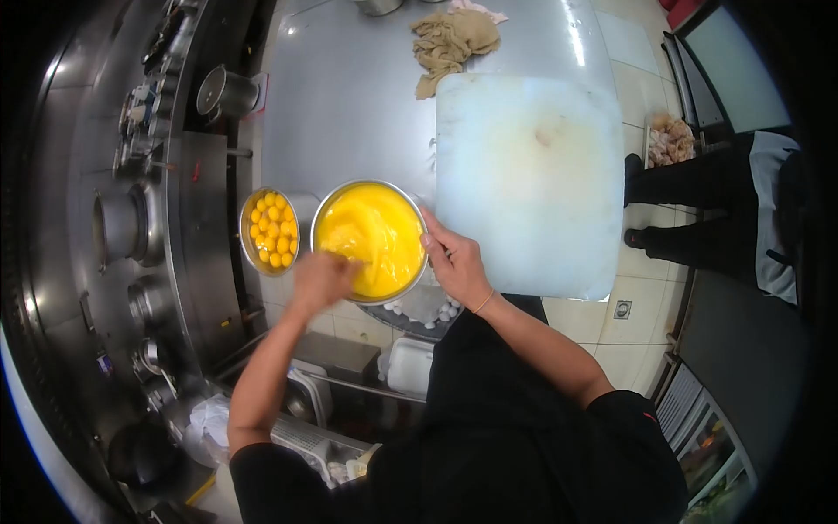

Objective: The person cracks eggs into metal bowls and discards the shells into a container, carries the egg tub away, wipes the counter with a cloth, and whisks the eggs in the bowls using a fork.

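A round metal bowl [325, 203] of bright yellow beaten egg sits by the near edge of the steel table. My right hand [456, 262] grips its right rim, thumb on the near side. Over the left part of the bowl, my left hand [327, 281] is closed and smeared by motion. Whatever it holds is too blurred to name; the egg below is swirled. Left of this bowl stands a smaller metal bowl [243, 237] with several whole yolks. Beneath the large bowl, partly hidden, a dark round tray [371, 313] bears white egg-like pieces.
A large white cutting board [532, 192] covers the table's right side. Brown cloths [449, 44] lie at the far end of the steel table [340, 96]. A pot [229, 93] stands at the left by the stove. Another person's legs [690, 210] are at the right.
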Motion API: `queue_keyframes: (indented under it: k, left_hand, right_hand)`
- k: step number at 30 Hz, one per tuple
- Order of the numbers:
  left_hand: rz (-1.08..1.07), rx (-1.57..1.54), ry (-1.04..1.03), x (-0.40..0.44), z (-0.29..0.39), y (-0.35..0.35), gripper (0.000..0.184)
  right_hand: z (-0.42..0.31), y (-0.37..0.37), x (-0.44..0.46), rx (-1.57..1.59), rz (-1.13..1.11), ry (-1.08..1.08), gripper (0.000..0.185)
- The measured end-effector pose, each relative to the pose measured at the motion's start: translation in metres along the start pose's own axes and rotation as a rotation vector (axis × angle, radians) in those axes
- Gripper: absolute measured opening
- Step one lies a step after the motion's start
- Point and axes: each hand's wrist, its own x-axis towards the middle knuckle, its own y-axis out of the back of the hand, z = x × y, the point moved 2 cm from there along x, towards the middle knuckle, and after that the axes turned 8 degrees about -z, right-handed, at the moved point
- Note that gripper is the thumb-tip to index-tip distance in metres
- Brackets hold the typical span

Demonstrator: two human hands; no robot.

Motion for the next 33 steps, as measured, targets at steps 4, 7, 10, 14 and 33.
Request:
queue_keyframes:
  k: [4, 7, 10, 14, 33]
  left_hand:
    - [0.026, -0.011, 0.198, 0.008, -0.008, -0.008, 0.04]
    - [-0.099, -0.247, 0.258, 0.006, -0.006, 0.014, 0.038]
    - [0.02, 0.049, 0.222, 0.011, -0.009, -0.002, 0.039]
    - [-0.019, -0.285, 0.282, 0.014, -0.019, 0.014, 0.041]
    - [0.007, -0.196, 0.196, 0.014, -0.01, 0.014, 0.041]
  right_hand:
    - [-0.005, 0.002, -0.002, 0.017, -0.122, -0.172, 0.04]
    - [0.001, -0.003, -0.003, 0.004, -0.017, -0.013, 0.039]
    - [0.002, -0.004, -0.002, -0.006, -0.01, -0.012, 0.039]
    - [0.002, -0.004, -0.003, 0.019, 0.007, 0.045, 0.039]
    - [-0.007, 0.005, 0.001, -0.023, -0.132, -0.122, 0.04]
